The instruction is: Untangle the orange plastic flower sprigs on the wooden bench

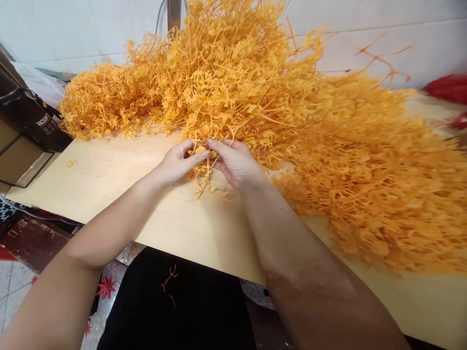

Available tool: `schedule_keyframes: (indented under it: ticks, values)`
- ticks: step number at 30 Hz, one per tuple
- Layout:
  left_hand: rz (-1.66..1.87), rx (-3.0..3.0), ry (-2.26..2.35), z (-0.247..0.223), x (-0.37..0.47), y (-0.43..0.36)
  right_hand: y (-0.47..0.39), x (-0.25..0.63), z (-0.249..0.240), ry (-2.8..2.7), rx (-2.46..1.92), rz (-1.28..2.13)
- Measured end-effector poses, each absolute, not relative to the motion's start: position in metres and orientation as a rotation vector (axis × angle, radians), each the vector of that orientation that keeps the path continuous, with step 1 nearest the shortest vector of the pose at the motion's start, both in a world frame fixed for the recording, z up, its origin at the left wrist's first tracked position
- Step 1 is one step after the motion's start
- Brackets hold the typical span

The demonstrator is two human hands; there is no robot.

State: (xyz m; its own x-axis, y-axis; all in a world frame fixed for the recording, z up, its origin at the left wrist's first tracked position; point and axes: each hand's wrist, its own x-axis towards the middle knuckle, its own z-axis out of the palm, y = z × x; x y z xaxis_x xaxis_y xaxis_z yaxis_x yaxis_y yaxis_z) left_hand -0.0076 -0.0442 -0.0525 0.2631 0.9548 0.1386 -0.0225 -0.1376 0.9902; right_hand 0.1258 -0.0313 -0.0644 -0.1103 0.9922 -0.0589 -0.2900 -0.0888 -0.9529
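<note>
A big heap of orange-yellow branching plastic sprigs (233, 73) covers the back of the pale table. At its front edge my left hand (181, 159) pinches a yellow branching sprig (205, 172) between thumb and fingers. Close on its right, my right hand (232, 159) has thumb and fingers closed on strands of the same yellow stuff. The sprig hangs down between both hands, its lower tips just over the tabletop. Exactly which strands each hand grips is partly hidden by the fingers and the tangle.
The pale tabletop (175, 214) runs to an edge before my lap. A black container marked VACUUM (34, 114) and a cardboard box (24, 160) stand at left. A second pile of orange sprigs (394, 180) spreads right. Red material (447, 89) lies far right. Scraps rest on dark cloth (175, 311).
</note>
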Motion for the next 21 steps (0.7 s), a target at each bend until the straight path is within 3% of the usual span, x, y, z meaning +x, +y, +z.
schedule_keyframes:
  ticks: [8, 21]
  values:
    - [1.268, 1.254, 1.252, -0.047, -0.009, -0.038, -0.031, 0.121, -0.062, -0.951, -1.049, 1.472]
    - [1.043, 1.465, 0.886, -0.047, -0.002, -0.050, -0.009, 0.110, -0.087, -0.970, -1.169, 1.195]
